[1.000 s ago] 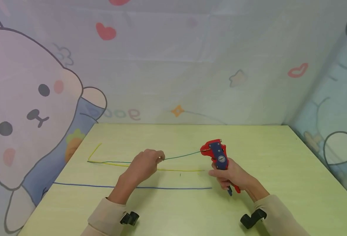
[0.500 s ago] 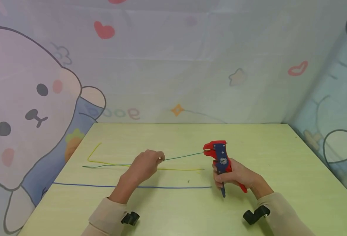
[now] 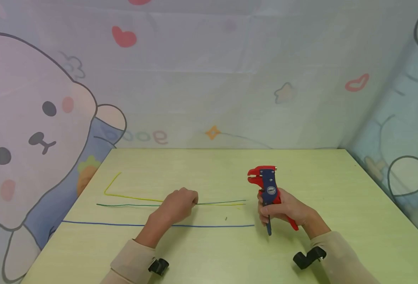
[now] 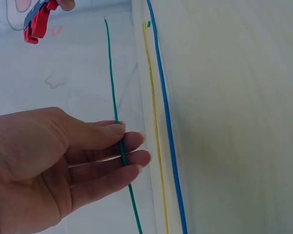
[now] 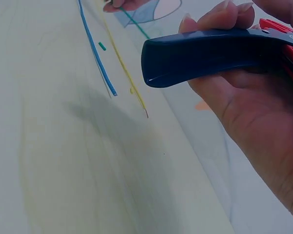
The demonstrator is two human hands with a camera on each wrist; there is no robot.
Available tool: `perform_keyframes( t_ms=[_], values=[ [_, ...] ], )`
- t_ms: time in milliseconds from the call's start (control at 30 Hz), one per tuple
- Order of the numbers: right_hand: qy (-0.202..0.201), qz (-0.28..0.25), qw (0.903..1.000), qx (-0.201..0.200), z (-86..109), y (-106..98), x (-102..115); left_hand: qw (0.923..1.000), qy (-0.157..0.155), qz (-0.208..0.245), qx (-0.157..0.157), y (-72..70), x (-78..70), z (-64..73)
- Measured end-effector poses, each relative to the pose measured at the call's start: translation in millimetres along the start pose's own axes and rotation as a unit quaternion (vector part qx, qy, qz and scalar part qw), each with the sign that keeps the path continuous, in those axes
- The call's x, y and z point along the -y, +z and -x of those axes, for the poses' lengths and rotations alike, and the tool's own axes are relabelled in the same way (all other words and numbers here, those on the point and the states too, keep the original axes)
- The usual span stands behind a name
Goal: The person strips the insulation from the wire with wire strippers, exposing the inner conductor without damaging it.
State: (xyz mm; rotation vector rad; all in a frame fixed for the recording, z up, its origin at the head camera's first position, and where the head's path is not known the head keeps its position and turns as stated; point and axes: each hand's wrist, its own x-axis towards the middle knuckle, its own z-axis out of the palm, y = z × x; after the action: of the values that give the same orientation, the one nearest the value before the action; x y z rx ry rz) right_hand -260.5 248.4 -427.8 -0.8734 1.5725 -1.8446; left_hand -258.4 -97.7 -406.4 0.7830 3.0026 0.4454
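Note:
My left hand (image 3: 177,207) pinches a thin green wire (image 4: 113,87) between thumb and fingertips. The wire runs left to right, with its right end free of any tool. In my right hand (image 3: 283,211) is a red and blue wire stripper (image 3: 270,187), gripped by its handles. Its red jaws point left, parted, with nothing seen between them. A yellow wire (image 3: 131,197), bent at its left end, lies behind and partly under the left hand. Its right end shows a short bare tip in the right wrist view. A blue wire (image 3: 212,226) lies straight across, nearer to me.
A short green piece of insulation (image 5: 102,46) lies between the yellow and blue wires, with a tiny yellow bit (image 5: 132,90) close to the yellow wire. The pale wooden table (image 3: 319,169) meets a printed cloth backdrop (image 3: 195,90) at its far edge.
The green wire's right end has come out of the stripper's jaws. My left hand has lowered it toward the table; the stripper has shifted slightly right and turned more upright. A green bit has dropped below.

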Motion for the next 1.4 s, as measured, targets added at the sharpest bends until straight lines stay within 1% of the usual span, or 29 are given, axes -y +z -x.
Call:
perform_keyframes(
  t_ms=[67,133,267,367,500,667,800,900,1033,1133,1233,1400],
  values=[
    [0.0,-0.001,1.0,-0.002,-0.4,0.8,0.6,0.9999,-0.003,-0.008,0.011,2.3,1.0,0.1],
    [0.001,-0.002,1.0,-0.005,-1.1,1.8,1.5,0.9997,-0.002,-0.017,0.015,5.1,2.3,0.2],
    [0.004,-0.001,0.9999,-0.012,-2.5,3.4,2.7,0.9997,0.006,-0.024,0.007,9.9,4.8,0.2],
    [0.004,0.001,0.9999,-0.01,-3.1,3.3,2.7,0.9997,0.008,-0.021,0.0,12.7,6.4,0.0],
    [0.007,0.002,0.9999,-0.009,-3.1,2.7,2.1,0.9999,0.007,-0.011,-0.001,14.8,6.6,-0.4],
    [0.007,0.002,1.0,-0.005,-2.4,2.6,1.4,0.9999,0.006,-0.008,0.0,16.5,4.7,-1.2],
    [0.003,0.002,1.0,-0.001,-2.7,2.8,0.5,0.9998,0.011,-0.015,-0.007,18.1,3.7,-2.1],
    [0.009,0.004,0.9999,-0.005,-3.0,2.8,0.4,0.9996,0.017,-0.018,-0.011,19.5,2.9,-2.9],
    [0.02,0.007,0.9997,-0.01,-3.7,2.0,0.1,0.9995,0.013,-0.024,-0.015,19.8,2.1,-2.7],
    [0.021,0.008,0.9997,-0.011,-3.9,1.3,-0.4,0.9994,0.01,-0.029,-0.017,19.7,2.0,-2.4],
    [0.022,0.006,0.9997,-0.01,-3.5,0.7,-1.2,0.9993,0.014,-0.031,-0.018,19.4,2.1,-2.7],
    [0.012,0.0,0.9999,0.001,-1.5,1.4,-1.8,0.9988,0.019,-0.041,-0.018,18.0,0.7,-1.5]
  ],
)
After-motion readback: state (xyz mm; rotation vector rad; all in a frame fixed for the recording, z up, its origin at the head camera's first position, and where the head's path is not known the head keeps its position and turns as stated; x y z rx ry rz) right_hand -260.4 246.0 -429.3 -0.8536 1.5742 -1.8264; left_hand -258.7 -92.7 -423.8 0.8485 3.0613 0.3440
